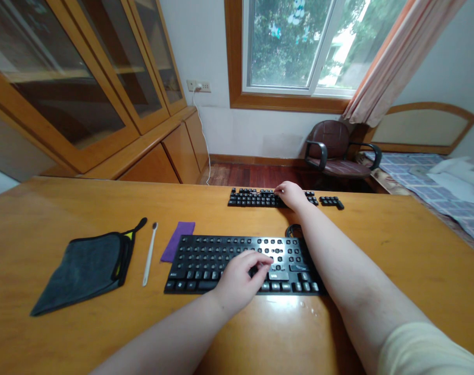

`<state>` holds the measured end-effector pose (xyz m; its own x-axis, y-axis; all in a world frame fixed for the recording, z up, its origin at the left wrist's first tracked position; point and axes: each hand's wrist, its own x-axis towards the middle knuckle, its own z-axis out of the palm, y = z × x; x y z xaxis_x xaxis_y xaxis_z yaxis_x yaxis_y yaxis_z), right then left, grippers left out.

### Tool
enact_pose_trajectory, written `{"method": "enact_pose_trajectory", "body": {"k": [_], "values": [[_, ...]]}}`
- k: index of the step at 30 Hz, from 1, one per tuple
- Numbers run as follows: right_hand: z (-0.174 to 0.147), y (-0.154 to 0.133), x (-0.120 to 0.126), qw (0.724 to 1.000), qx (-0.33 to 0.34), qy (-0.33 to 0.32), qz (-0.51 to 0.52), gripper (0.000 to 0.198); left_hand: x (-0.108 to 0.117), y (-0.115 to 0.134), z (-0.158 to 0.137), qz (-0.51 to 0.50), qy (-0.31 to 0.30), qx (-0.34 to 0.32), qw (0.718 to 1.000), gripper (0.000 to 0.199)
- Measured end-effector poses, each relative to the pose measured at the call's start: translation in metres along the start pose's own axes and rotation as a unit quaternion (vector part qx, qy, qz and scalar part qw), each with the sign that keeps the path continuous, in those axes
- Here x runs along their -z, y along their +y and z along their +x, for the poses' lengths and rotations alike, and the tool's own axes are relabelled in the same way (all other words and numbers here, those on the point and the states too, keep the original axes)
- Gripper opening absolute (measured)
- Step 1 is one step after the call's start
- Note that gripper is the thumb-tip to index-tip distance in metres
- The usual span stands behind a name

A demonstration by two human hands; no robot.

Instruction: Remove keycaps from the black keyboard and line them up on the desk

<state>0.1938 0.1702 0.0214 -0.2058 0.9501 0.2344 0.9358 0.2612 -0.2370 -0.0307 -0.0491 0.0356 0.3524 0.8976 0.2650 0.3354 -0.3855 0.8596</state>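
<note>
On the table [18, 234], toward its left side, lies a folded grey cloth [90, 265] with dark edging, its loop pointing to the far edge. Just beside it is a white toothbrush [149, 258], bristle end toward that same edge. Next comes a purple cloth [180, 240], its right side against the keyboard [205, 249], which sits around the middle of the surface. Most of the keyboard's upper rows show bare key posts (the front row largely wears its caps). Over it is the left hand [240, 278], thumb and forefinger curled toward each other; whether they grip a cap I cannot tell. Loose keycaps [252, 198] stand in rows along the far edge. The right hand [293, 196] reaches them, fingertips bunched; I cannot tell if they're closed on one. A coiled cable [293, 229] lies behind the keyboard. Farther right, toward the far right corner, is a smaller keycap group [330, 201].
</note>
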Motion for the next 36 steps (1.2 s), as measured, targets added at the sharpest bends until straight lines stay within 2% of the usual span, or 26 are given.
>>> {"method": "enact_pose_trajectory", "body": {"k": [8, 24, 36], "values": [[-0.0005, -0.0004, 0.0003, 1.0, -0.005, -0.009, 0.005, 0.018, 0.0005, 0.0014, 0.0005, 0.0, -0.002, 0.003, 1.0, 0.014], [0.0005, -0.0018, 0.0023, 0.997, -0.024, 0.058, 0.047, 0.019, 0.0004, 0.0012, -0.0001, -0.009, 0.0, 0.0, 1.0, 0.015], [-0.0003, 0.0005, 0.0018, 0.994, -0.012, 0.075, 0.078, 0.016, 0.0007, 0.0018, 0.0002, -0.01, -0.004, 0.005, 1.0, 0.015]]}}
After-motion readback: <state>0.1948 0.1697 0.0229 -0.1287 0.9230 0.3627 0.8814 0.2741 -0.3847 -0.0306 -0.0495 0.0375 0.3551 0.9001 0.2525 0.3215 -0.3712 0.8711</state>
